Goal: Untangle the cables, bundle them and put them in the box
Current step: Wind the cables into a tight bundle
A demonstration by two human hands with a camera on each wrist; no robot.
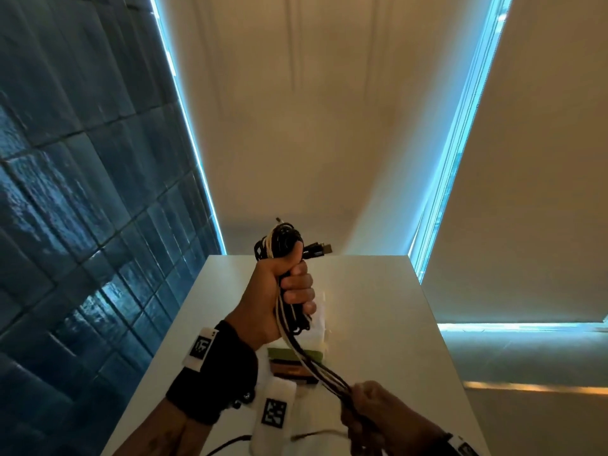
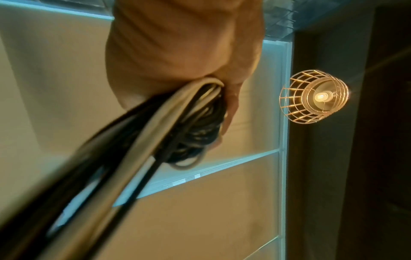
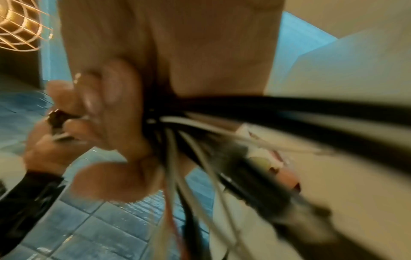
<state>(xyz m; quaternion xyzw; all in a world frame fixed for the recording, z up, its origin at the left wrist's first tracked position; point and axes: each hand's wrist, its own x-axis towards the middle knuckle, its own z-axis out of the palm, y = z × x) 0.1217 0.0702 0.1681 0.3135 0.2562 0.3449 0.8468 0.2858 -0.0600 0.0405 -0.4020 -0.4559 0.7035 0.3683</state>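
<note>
At the centre of the head view the left hand [image 1: 276, 296] has its fingers wrapped tight round a coil of black and white cables [image 1: 279, 245] above the white table [image 1: 378, 324]. Loose strands run to the lower right, where the right hand [image 1: 368, 409] closes its fingers round them.

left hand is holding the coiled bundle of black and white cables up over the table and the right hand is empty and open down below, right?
Not quite: the right hand is not empty. In the head view it grips the loose strands trailing from the cable bundle. The left hand does hold that bundle above the table.
</note>
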